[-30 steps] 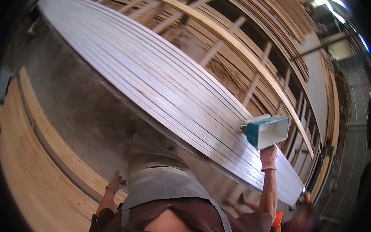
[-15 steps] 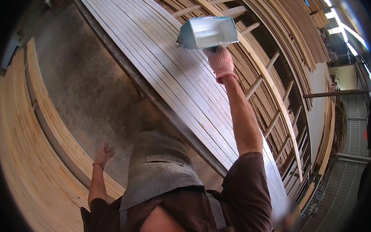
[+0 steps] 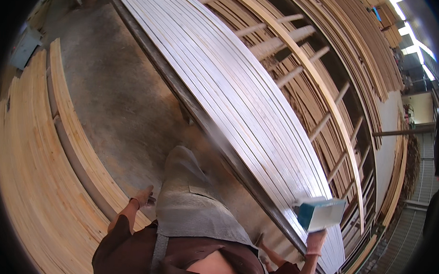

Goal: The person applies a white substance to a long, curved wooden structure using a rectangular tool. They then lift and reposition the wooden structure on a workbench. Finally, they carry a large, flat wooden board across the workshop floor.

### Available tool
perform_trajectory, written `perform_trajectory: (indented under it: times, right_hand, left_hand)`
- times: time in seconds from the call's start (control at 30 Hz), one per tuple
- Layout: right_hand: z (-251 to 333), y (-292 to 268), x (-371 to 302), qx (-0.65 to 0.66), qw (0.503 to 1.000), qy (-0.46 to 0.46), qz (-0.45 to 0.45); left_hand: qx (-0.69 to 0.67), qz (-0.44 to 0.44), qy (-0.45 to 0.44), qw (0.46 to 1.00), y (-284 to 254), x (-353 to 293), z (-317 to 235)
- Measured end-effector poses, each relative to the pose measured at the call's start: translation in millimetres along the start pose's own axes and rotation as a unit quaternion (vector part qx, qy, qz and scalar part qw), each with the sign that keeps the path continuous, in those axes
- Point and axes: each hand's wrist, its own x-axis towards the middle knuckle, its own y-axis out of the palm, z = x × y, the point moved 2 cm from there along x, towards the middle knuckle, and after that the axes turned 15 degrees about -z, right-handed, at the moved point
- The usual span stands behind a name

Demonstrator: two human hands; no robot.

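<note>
My right hand, in a pale pink knitted glove, is closed on a teal open-sided box with a whitish inside. Its grip is at the box's near side; any handle is hidden. The box sits over the near right end of a long row of narrow boards laid side by side, their tops coated glossy white. On the left, my left hand hangs beside my grey apron, fingers apart and holding nothing. Long pale timber strips lie stacked near it.
A dark support edge runs along the white boards' near side. Beyond them lie brown boards on a rack with wooden rungs and a long pale rail. A grey box is at far left. Another person's limb shows at lower right.
My right hand has swept the teal box from the far part of the white boards toward me and to the right. My left hand has moved slightly right and lower.
</note>
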Motion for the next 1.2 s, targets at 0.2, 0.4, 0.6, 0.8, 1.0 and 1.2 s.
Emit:
perform_trajectory:
  times: [0.2,0.4,0.6,0.8,1.0,1.2]
  right_hand:
    - [123.3,84.5,14.4,-0.224,0.947,-0.201,0.111]
    - [426.0,199.4,54.9,-0.393,0.746,-0.538,-0.004]
    - [660.0,274.5,73.5,-0.083,0.917,-0.39,-0.019]
    - [474.1,183.4,84.1,-0.267,0.881,-0.379,-0.091]
    - [304.9,101.9,44.7,-0.126,0.991,-0.025,-0.028]
    - [367.5,173.9,58.0,-0.351,0.873,-0.339,0.017]
  left_hand:
    - [-0.051,0.027,0.128,0.99,-72.6,46.8,-112.1]
    - [-0.128,0.029,0.157,0.979,-144.3,35.4,-236.3]
    - [-0.093,0.037,0.112,0.989,-222.2,92.7,-281.7]
    - [-0.171,0.016,0.072,0.983,-274.4,93.3,-277.4]
    - [-0.16,0.037,-0.024,0.986,-281.7,108.4,-222.0]
    - [-0.036,-0.002,0.038,0.999,-280.8,82.2,-263.6]
